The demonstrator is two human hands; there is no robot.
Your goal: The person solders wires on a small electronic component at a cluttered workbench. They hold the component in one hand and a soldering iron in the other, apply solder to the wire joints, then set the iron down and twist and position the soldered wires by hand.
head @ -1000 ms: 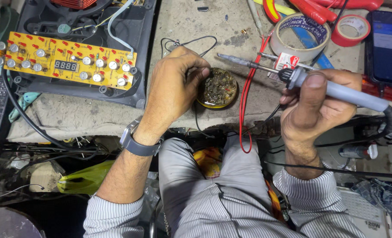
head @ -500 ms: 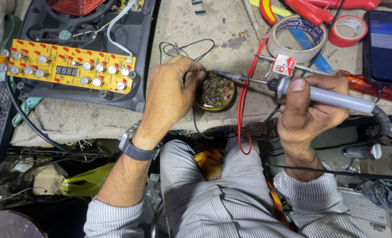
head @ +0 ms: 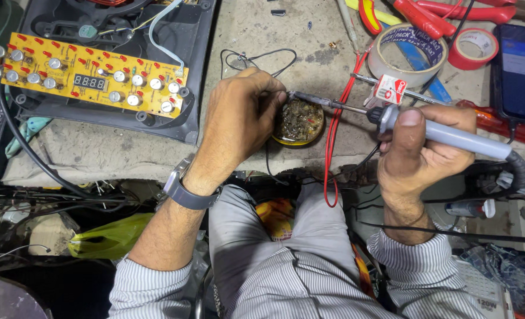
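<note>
Far left on the bench: yellow circuit board [head: 91,82] with red parts, silver capacitors and a small digit display, lying on a dark plastic housing [head: 179,47]. A thin dark wire [head: 256,57] loops on the bare concrete bench top [head: 309,35] just right of the housing.

Our left hand [head: 241,121], watch [head: 185,189] on the wrist, is curled with fingertips pinched together at the left rim of the round flux tin [head: 299,121]. What the pinch holds we cannot tell; it is too small and hidden by the fingers.

The tin sits near the bench's front edge, between both hands, filled with brownish residue. The soldering iron [head: 428,130] tip lies across the tin's upper rim, meeting the left fingertips.

A red lead [head: 333,142] hangs over the edge just right of the tin.

Our right hand [head: 422,156] is closed fully around the iron's grey handle, thumb on top near the collar.

Behind: clear tape roll [head: 413,56], red tape roll [head: 475,47], red-handled pliers [head: 434,15], phone [head: 522,71] at the far right.
</note>
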